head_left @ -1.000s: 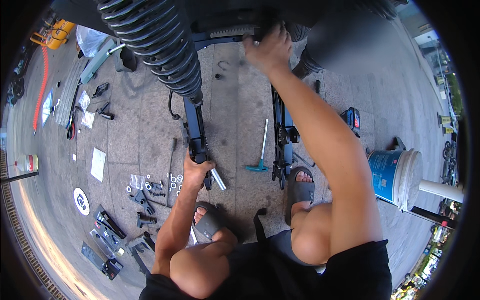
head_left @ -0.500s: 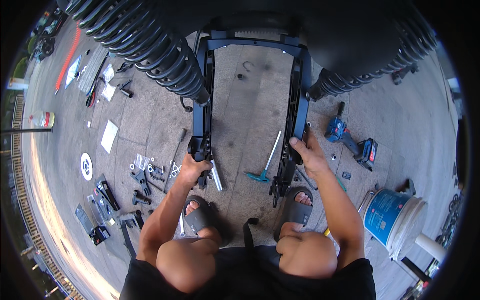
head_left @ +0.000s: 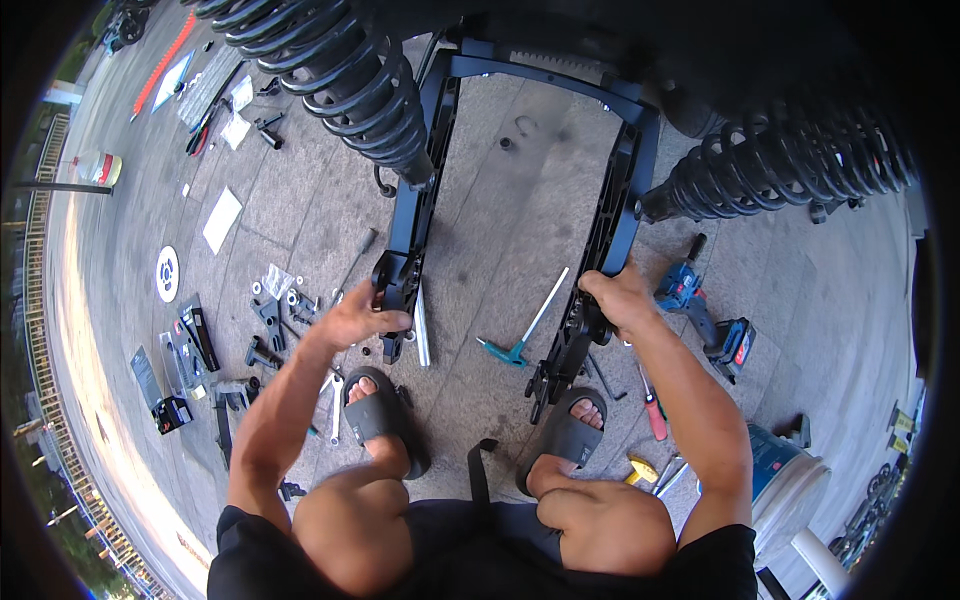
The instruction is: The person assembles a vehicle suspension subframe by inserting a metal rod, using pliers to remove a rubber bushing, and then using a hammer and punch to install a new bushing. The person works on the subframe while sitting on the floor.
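Observation:
A black U-shaped swingarm (head_left: 643, 150) lies before me, its two arms pointing toward my feet. My left hand (head_left: 355, 317) is closed round the near end of its left arm, thumb laid over the inner side. Farther up the right arm's near end, my right hand (head_left: 622, 300) grips with the thumb on top; some fingers are hidden behind the metal. Black coil-spring shock absorbers meet the arms at the left (head_left: 365, 100) and right (head_left: 780, 165). Between the arms, a teal T-handle hex key (head_left: 515, 352) and a silver tube (head_left: 423, 325) lie on the ground.
A blue cordless power tool (head_left: 705, 310) lies to the right, with a screwdriver (head_left: 654, 415) and a bucket (head_left: 790, 490) nearer me. Loose bolts, brackets and a combination wrench (head_left: 337, 405) lie at left, near a white disc (head_left: 167, 273). My sandalled feet stand between them.
The swingarm's near ends have swung a little left with both hands still on them, and its far end shows farther right. My view has shifted, uncovering the screwdriver and a yellow-handled tool.

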